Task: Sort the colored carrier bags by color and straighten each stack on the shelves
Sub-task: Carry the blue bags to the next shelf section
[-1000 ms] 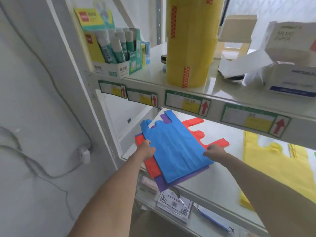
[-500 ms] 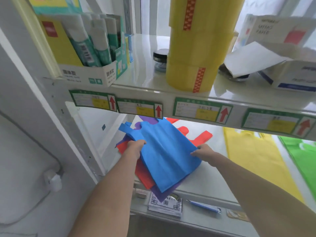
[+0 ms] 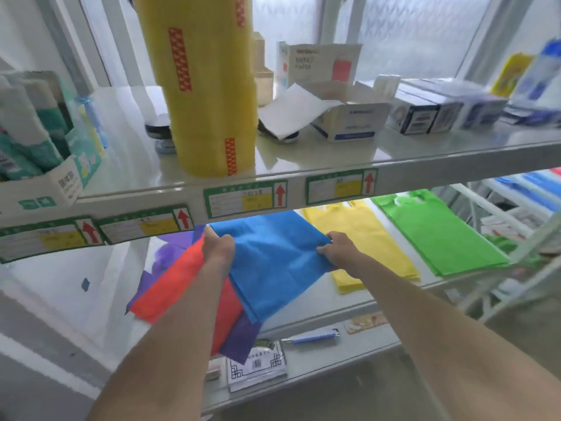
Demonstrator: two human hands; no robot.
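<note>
Head view: left hand [image 3: 219, 249] and right hand [image 3: 339, 248] pinching opposite side edges of blue bag [image 3: 273, 262], atop red bag [image 3: 179, 284] and purple bag [image 3: 239, 338]; long axis toward viewer, overhanging shelf edge [image 3: 328, 322].

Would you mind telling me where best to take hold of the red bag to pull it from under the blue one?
Probably by its free lower left corner, coming from the left: the red bag fans out there, clear of the blue bag and both hands, with only the purple bag beneath.
</note>
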